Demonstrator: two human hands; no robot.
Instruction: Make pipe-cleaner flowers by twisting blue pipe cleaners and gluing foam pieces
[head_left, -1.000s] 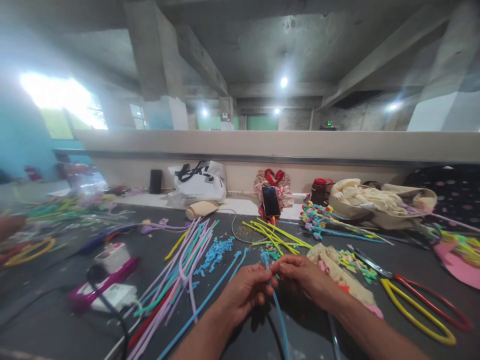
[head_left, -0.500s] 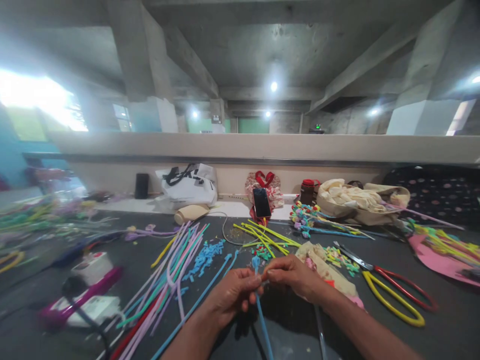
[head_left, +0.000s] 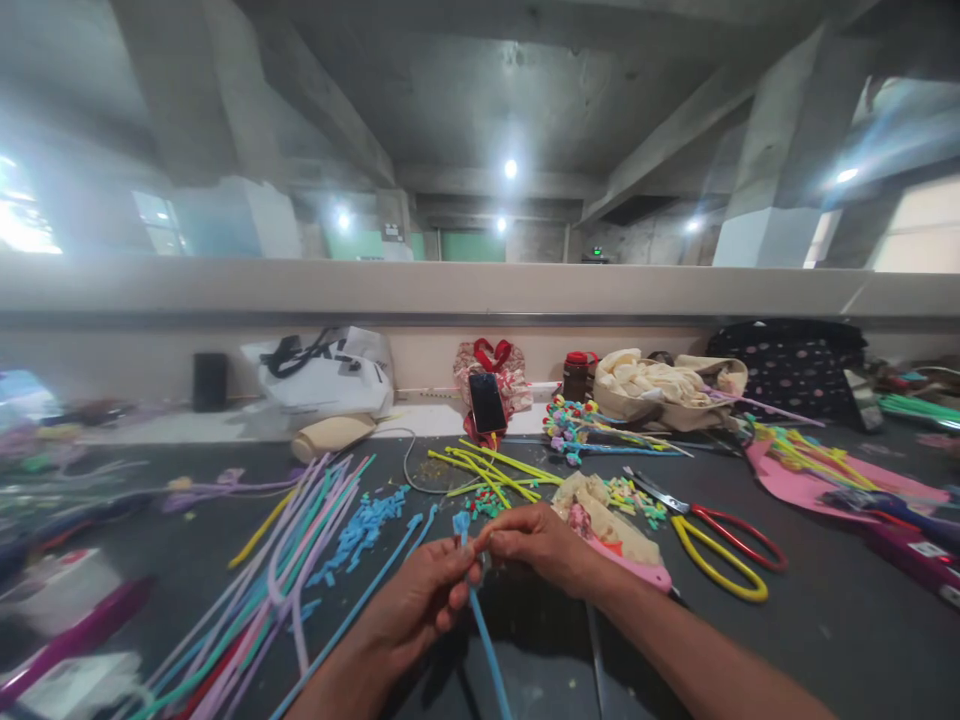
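My left hand point(head_left: 420, 600) and my right hand point(head_left: 536, 545) meet over the dark table point(head_left: 817, 630), both pinching the top of one light blue stem point(head_left: 484, 640). The stem runs from its curled blue tip point(head_left: 460, 523) down toward the near edge. A loose bundle of pink, purple, teal and blue stems point(head_left: 285, 570) lies just left of my left hand. Small blue cut pieces point(head_left: 360, 525) are scattered beyond it. A cream cloth bundle point(head_left: 600, 515) lies right behind my right hand.
Large scissors with red and yellow handles point(head_left: 712, 545) lie to the right. Yellow stems point(head_left: 487, 470), a phone point(head_left: 487, 402), a red-lidded jar point(head_left: 577, 375), bags point(head_left: 322, 380) and a finished flower bunch point(head_left: 585, 425) line the back. Pink sheet point(head_left: 810, 480) at far right.
The view has swung to the right, so everything on the table has shifted left. Both hands keep the same pinch on the blue stem.
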